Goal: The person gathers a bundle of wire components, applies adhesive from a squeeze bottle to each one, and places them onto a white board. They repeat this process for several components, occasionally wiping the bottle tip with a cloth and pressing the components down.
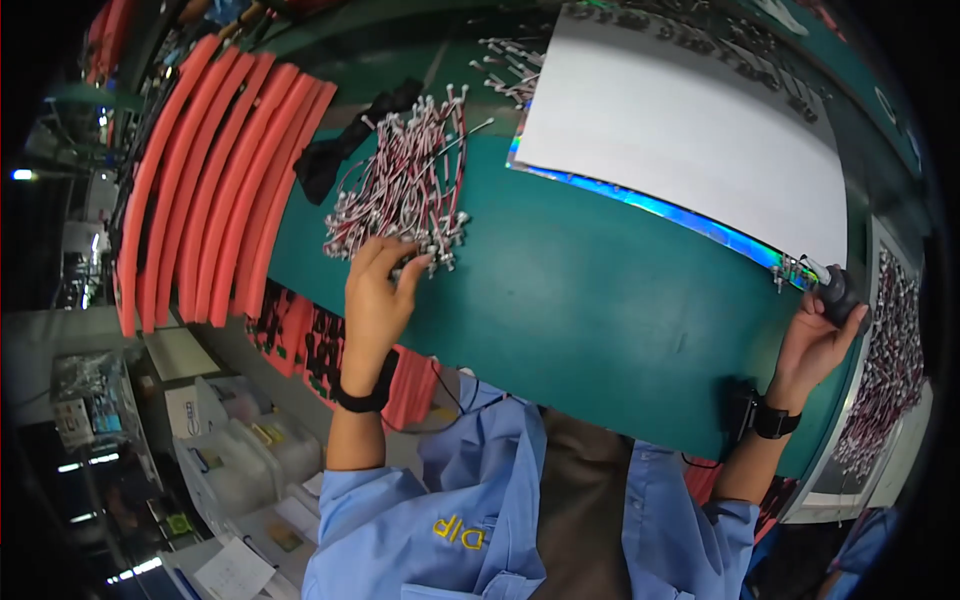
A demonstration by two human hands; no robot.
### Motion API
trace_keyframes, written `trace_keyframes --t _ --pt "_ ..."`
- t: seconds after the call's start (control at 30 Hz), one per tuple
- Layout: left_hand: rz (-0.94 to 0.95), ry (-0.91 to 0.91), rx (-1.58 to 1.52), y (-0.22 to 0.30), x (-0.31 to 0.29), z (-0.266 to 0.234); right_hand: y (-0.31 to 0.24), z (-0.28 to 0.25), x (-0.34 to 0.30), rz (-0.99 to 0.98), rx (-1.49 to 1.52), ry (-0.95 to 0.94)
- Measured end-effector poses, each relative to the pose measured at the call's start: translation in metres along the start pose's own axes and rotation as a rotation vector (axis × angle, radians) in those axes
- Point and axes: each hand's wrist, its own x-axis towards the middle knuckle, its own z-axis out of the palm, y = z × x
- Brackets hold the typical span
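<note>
My left hand (pixel 382 295) reaches to the near end of a pile of red, white and dark cables (pixel 410 180) with small white connectors. Its fingers are curled and the thumb is close to them, at the connector ends; what lies in the pinch is hidden. At the far right, my right hand (pixel 815 335) holds a dark grey rounded object (pixel 842 295) with a pale tip, its exact kind unclear. That tip is beside a small cluster of connector ends (pixel 792 272) at the corner of a white sheet (pixel 690 130) with a shiny rainbow edge.
The table top (pixel 590 300) is green. Red foam strips (pixel 215 190) stand in a row at left, near a black cloth-like item (pixel 325 165). More cables lie on a tray (pixel 885 360) at right and behind the sheet. Clear plastic bins (pixel 235 460) are at lower left.
</note>
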Motion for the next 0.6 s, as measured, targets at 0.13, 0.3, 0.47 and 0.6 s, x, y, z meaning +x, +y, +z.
trace_keyframes --t 0.13,0.3,0.47,0.6 --pt "0.055 0.038 0.073 -0.001 0.008 0.010 0.014 0.029 -0.018 0.070 -0.009 -0.040" --pt "0.171 -0.031 0.190 0.001 0.019 0.032 0.030 0.076 -0.031 0.120 -0.005 -0.047" --pt "0.132 -0.014 0.274 0.012 0.023 0.040 0.040 0.111 -0.038 0.181 0.039 -0.057" --pt "0.149 0.045 0.226 0.014 0.024 0.040 0.044 0.123 -0.045 0.199 0.027 -0.043"
